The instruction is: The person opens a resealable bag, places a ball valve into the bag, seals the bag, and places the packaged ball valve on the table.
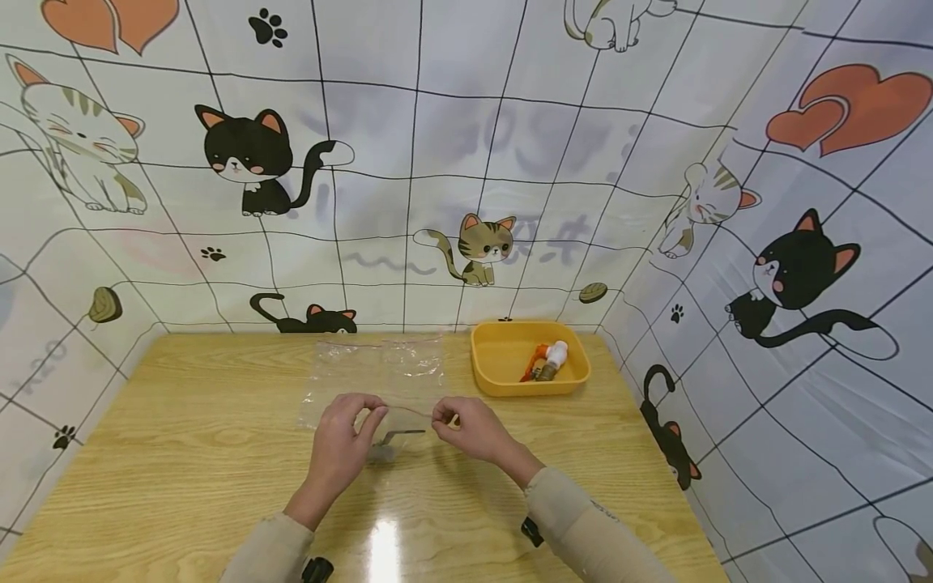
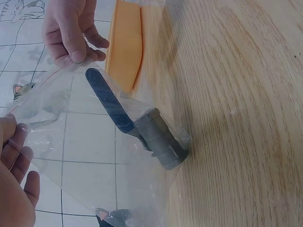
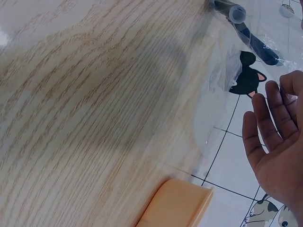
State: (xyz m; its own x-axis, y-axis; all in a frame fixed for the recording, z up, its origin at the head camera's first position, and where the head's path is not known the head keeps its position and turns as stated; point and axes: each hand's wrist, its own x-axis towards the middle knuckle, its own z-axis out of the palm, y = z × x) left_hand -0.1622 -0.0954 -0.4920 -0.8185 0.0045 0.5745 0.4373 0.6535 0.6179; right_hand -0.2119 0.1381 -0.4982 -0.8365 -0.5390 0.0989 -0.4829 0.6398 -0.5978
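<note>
A clear zip bag (image 2: pixel 52 137) with a reddish seal line hangs between both hands. My left hand (image 1: pixel 341 441) pinches one end of its top edge between thumb and fingers. At the other end, my right hand (image 1: pixel 477 429) pinches the same edge, its remaining fingers loosely bent in the right wrist view. Inside the bag is a grey pipe valve (image 2: pixel 158 139) with a long dark blue lever handle (image 2: pixel 111 101). The valve sits low in the bag, near the tabletop. Whether the bag's mouth is sealed I cannot tell.
More clear plastic bags (image 1: pixel 415 364) lie flat on the wooden table (image 1: pixel 189 453) behind the hands. A yellow bin (image 1: pixel 484 380) at the back right holds an orange-handled fitting and a white-capped piece (image 1: pixel 557 354). Cat-patterned sheeting (image 1: pixel 379 202) encloses the back and sides.
</note>
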